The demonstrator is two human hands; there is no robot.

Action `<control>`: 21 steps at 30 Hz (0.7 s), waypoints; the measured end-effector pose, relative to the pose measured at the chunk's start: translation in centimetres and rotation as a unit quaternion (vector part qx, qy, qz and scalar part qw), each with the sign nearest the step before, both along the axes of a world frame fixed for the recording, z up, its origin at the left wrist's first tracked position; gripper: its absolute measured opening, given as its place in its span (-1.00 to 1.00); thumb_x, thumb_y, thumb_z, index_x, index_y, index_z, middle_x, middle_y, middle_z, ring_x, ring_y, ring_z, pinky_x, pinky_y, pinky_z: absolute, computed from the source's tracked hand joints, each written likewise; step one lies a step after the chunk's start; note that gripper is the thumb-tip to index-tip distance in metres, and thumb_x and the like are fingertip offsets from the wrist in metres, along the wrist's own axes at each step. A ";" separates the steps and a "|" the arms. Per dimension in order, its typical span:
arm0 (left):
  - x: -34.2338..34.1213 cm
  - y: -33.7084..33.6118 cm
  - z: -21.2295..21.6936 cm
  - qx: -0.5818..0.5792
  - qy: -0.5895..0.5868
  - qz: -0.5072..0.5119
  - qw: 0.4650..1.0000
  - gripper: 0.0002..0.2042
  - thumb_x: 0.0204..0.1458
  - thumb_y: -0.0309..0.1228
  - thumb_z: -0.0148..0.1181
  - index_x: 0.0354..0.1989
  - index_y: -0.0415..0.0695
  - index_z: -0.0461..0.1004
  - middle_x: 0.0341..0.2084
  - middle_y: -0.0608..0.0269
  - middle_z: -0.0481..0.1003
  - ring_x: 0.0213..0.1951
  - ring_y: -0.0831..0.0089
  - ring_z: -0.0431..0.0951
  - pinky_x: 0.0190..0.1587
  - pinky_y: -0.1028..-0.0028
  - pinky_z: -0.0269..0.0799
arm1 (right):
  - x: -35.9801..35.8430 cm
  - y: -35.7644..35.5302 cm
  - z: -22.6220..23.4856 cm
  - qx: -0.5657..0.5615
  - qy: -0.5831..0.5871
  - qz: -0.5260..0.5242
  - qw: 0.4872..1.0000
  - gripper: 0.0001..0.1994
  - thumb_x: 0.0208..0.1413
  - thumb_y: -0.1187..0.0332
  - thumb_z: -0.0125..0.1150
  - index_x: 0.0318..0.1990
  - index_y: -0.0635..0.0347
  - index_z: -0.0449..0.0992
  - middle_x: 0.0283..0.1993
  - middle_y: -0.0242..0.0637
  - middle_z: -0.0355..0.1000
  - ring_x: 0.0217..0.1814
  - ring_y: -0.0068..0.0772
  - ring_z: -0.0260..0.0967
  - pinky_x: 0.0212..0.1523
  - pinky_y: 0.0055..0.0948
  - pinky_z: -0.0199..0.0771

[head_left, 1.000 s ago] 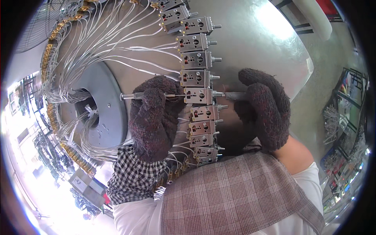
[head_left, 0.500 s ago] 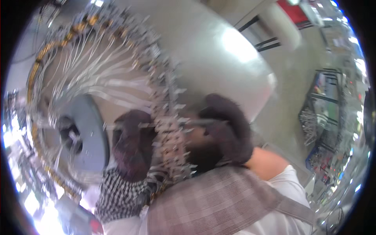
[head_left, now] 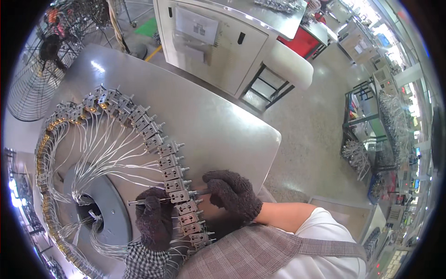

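In a dark knitted glove, my left hand [head_left: 154, 221] is closed on a thin metal rod [head_left: 138, 202] whose wider end sticks out to the left. The rod points at a small metal block [head_left: 178, 196] in a curved row of similar blocks. My right hand [head_left: 232, 195], also gloved, is closed on a thin dark shaft [head_left: 200, 192] on the block's outer side; whether this is the same rod is hidden. White wires [head_left: 116, 166] run from the blocks to a grey disc [head_left: 117, 221] with a central hole, inside the curve.
Everything lies on a shiny metal table [head_left: 223, 125] with a rounded far-right corner. Beyond it stand a pale cabinet [head_left: 209, 46] and a white-topped stool [head_left: 289, 65]. A wire-caged fan [head_left: 32, 90] is at far left. A rack [head_left: 364, 116] with wire bundles stands to the right.
The view has swung and sharpened, so the ring and both hands sit lower in it. Both hands stay at the row of blocks, the right one nearer the left.
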State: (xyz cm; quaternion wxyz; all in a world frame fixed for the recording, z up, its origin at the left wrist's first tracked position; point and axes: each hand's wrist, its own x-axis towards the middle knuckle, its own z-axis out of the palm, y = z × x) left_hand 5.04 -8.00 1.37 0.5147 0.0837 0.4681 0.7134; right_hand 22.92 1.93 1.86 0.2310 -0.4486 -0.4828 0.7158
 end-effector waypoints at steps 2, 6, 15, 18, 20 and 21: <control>-0.1 -0.4 -0.4 -0.014 0.000 0.001 1.000 -0.77 0.10 -0.31 0.02 -0.25 -0.25 0.31 -0.39 0.14 0.40 -0.26 0.30 0.46 -0.15 0.31 0.43 | -0.1 -0.2 0.3 -0.042 0.000 -0.011 0.999 -0.73 0.14 0.29 0.02 -0.10 0.29 0.40 -0.42 -0.31 0.41 -0.48 -0.61 0.35 -0.51 -0.62 0.37; 0.0 -0.6 -0.1 -0.012 0.018 -0.019 1.000 -0.73 0.14 -0.19 -0.08 -0.22 -0.17 0.27 -0.36 0.15 0.41 -0.32 0.34 0.47 -0.30 0.39 0.46 | -0.3 -0.4 0.8 -0.028 0.007 0.003 1.000 -0.73 0.14 0.28 0.00 -0.10 0.27 0.40 -0.43 -0.33 0.40 -0.48 -0.61 0.34 -0.51 -0.62 0.37; -0.6 -0.3 -0.2 -0.062 0.238 -0.057 0.968 -0.78 0.09 -0.34 0.03 -0.25 -0.27 0.32 -0.30 0.11 0.38 -0.27 0.31 0.47 -0.16 0.34 0.44 | -0.1 -0.9 0.0 0.013 0.007 -0.016 1.000 -0.72 0.11 0.46 -0.01 -0.01 0.28 0.33 -0.36 -0.31 0.39 -0.45 -0.61 0.29 -0.43 -0.60 0.36; -0.7 -0.2 -0.3 0.002 -0.052 0.026 0.998 -0.77 0.08 -0.35 0.04 -0.21 -0.27 0.33 -0.29 0.10 0.40 -0.25 0.30 0.48 -0.15 0.35 0.46 | 0.2 -0.8 -1.1 0.070 0.057 0.000 0.996 -0.67 0.13 0.44 -0.05 0.07 0.24 0.22 -0.37 -0.16 0.43 -0.45 -0.49 0.32 -0.42 -0.51 0.36; -1.0 -0.3 -0.8 0.027 -0.064 0.004 0.998 -0.75 0.08 -0.34 0.04 -0.18 -0.27 0.33 -0.29 0.07 0.43 -0.22 0.28 0.48 -0.12 0.34 0.47 | 0.0 -0.7 -1.3 0.079 0.067 0.010 0.995 -0.66 0.13 0.44 -0.05 0.08 0.24 0.21 -0.34 -0.14 0.42 -0.44 -0.48 0.32 -0.41 -0.50 0.37; -1.0 -0.4 -0.8 0.020 -0.064 0.004 0.998 -0.75 0.08 -0.34 0.04 -0.18 -0.27 0.33 -0.29 0.07 0.43 -0.22 0.28 0.48 -0.12 0.34 0.47 | 0.0 -0.7 -1.4 0.098 0.079 0.018 0.992 -0.65 0.14 0.45 -0.05 0.09 0.24 0.20 -0.30 -0.12 0.42 -0.42 -0.46 0.33 -0.40 -0.49 0.37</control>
